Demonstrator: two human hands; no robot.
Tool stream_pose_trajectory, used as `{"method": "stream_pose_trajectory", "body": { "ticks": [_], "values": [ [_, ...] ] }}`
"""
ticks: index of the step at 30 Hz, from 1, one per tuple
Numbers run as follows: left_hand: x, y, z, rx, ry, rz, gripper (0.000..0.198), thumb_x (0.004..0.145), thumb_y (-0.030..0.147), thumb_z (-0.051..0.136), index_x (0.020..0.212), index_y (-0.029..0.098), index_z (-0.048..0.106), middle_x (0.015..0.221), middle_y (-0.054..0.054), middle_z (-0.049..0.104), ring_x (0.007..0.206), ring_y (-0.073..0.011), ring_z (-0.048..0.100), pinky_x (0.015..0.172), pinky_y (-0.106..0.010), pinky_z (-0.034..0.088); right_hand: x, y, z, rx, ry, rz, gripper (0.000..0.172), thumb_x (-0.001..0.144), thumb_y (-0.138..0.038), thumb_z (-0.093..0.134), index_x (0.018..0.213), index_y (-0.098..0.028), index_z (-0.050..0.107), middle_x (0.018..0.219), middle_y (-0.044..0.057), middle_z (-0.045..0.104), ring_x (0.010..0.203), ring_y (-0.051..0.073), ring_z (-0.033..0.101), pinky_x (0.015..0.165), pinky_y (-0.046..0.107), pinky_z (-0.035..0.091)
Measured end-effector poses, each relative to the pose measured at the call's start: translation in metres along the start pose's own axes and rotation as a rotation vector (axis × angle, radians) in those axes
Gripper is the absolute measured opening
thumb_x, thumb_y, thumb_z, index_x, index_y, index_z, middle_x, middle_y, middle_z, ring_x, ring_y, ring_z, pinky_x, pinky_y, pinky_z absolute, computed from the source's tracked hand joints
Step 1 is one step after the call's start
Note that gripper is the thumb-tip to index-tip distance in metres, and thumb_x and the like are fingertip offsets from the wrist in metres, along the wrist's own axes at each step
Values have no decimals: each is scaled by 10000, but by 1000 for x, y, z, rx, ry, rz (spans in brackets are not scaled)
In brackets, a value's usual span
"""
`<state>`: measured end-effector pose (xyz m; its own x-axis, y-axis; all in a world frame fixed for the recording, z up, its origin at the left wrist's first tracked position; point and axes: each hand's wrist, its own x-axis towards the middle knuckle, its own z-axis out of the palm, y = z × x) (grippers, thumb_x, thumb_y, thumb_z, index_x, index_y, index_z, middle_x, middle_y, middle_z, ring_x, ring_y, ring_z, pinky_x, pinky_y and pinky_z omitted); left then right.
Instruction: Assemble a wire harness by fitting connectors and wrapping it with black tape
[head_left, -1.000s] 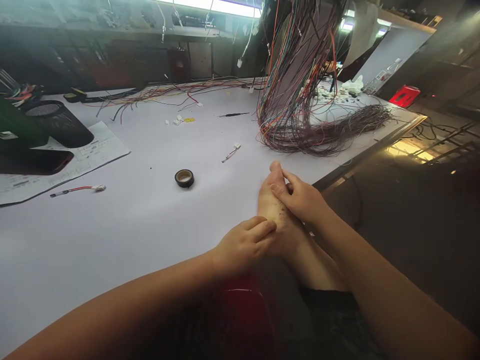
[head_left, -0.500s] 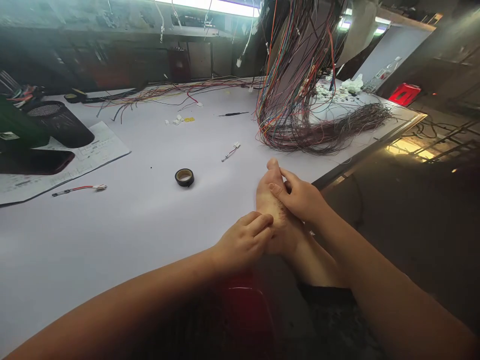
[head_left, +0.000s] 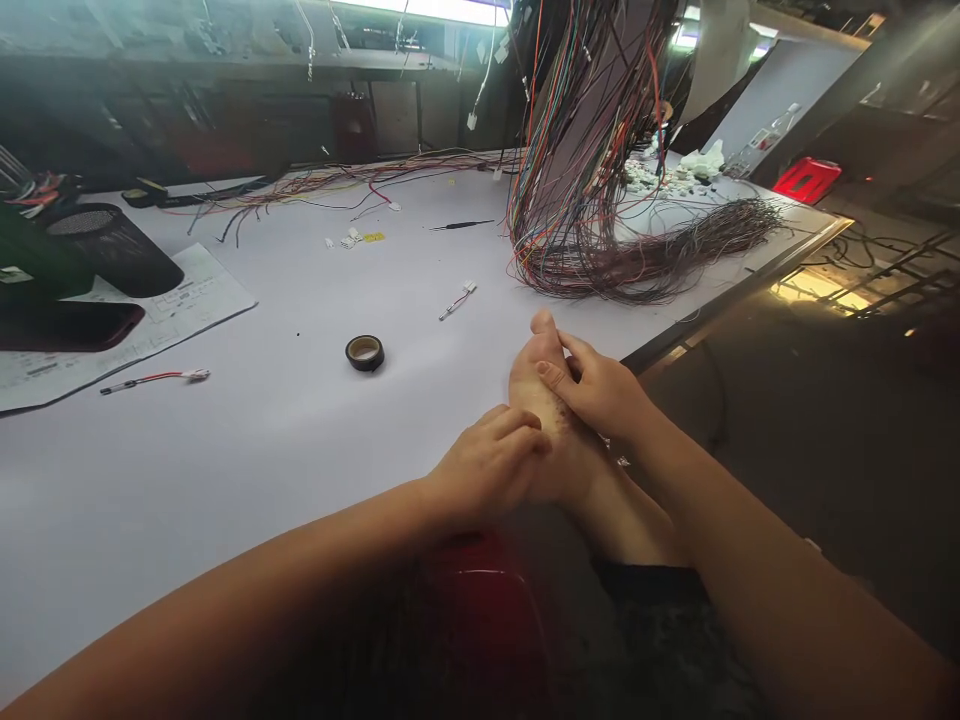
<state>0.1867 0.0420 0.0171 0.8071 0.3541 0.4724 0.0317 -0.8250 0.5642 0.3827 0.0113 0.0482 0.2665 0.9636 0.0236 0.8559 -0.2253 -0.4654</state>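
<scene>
A bare foot (head_left: 541, 385) rests sole up at the table's near edge. My right hand (head_left: 600, 390) wraps round its front part, thumb on the sole and fingers behind. Against the sole near the heel lies my left hand (head_left: 495, 455), its fingers curled and pressed together; nothing shows between them. A roll of black tape (head_left: 364, 353) lies on the white table (head_left: 300, 440) to the left of the foot. Beyond the toes is a short wire with a white connector (head_left: 457, 300).
A large wire bundle (head_left: 600, 260) hangs and lies at the back right. Left are a phone (head_left: 71, 325), papers (head_left: 202, 285), a mesh cup (head_left: 112, 250) and a red wire piece (head_left: 157, 378). A thin black tool (head_left: 461, 225) lies farther back. Below is a red stool (head_left: 487, 600).
My left hand's fingers have shifted slightly up along the sole. My right hand keeps its hold on the foot. The whole view has moved a little.
</scene>
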Motion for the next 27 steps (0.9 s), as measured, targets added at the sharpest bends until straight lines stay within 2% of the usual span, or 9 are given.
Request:
{"method": "stream_pose_trajectory", "body": {
  "ticks": [3, 5, 8, 13, 17, 20, 23, 27],
  "values": [
    [10, -5, 3, -58, 75, -193, 209, 906, 202, 453, 1062, 165, 586, 1132, -93, 597, 1036, -202, 562, 921, -382, 502, 1, 2, 1, 3, 2, 17, 572, 911, -534, 469, 1407, -255, 408, 954, 55, 691, 858, 259, 640, 687, 307, 456],
    [16, -7, 4, -75, 61, -260, 177, 883, 196, 486, 1010, 163, 605, 1075, -85, 617, 995, -198, 576, 894, -375, 509, 1, 3, 0, -6, 0, 23, 576, 908, -538, 471, 1404, -253, 411, 936, 55, 691, 843, 260, 640, 676, 307, 453],
    [18, -6, 2, -78, -33, -301, 119, 841, 160, 505, 857, 161, 624, 884, -52, 633, 828, -172, 589, 773, -330, 521, 1, 2, -1, -15, -6, 22, 566, 911, -536, 463, 1398, -252, 414, 890, 50, 687, 803, 257, 637, 637, 300, 439],
    [8, 0, -2, -69, -93, -316, 111, 845, 192, 489, 811, 174, 593, 848, -32, 617, 744, -149, 577, 667, -279, 489, -1, -2, -1, -28, -4, 26, 550, 909, -540, 465, 1386, -268, 429, 866, 40, 682, 772, 251, 630, 622, 300, 432],
    [9, 2, -2, -61, -153, -456, 99, 855, 270, 483, 894, 210, 552, 724, 15, 625, 621, -147, 566, 571, -268, 440, -2, -2, -1, -32, 10, 21, 563, 909, -540, 464, 1401, -271, 412, 889, 41, 685, 770, 249, 630, 603, 295, 426],
    [18, 3, -1, -48, -164, -498, 238, 840, 334, 506, 1046, 217, 508, 682, 26, 622, 598, -172, 579, 535, -271, 410, -1, -1, 0, -44, 6, 20, 578, 906, -539, 468, 1411, -265, 402, 891, 47, 687, 773, 250, 632, 608, 296, 426],
    [27, 2, 1, -37, -171, -526, 340, 816, 323, 513, 1136, 224, 454, 616, 47, 587, 550, -183, 567, 490, -262, 367, -1, -1, 0, -56, 9, 15, 597, 906, -551, 459, 1418, -250, 397, 904, 59, 689, 774, 256, 634, 610, 299, 423],
    [32, -4, 5, -113, -120, -638, 131, 810, 231, 464, 930, 228, 515, 659, 32, 612, 592, -168, 585, 522, -259, 391, -1, -1, 0, -55, 22, 13, 586, 903, -555, 465, 1404, -257, 414, 920, 59, 691, 805, 265, 638, 640, 310, 432]
  ]
}}
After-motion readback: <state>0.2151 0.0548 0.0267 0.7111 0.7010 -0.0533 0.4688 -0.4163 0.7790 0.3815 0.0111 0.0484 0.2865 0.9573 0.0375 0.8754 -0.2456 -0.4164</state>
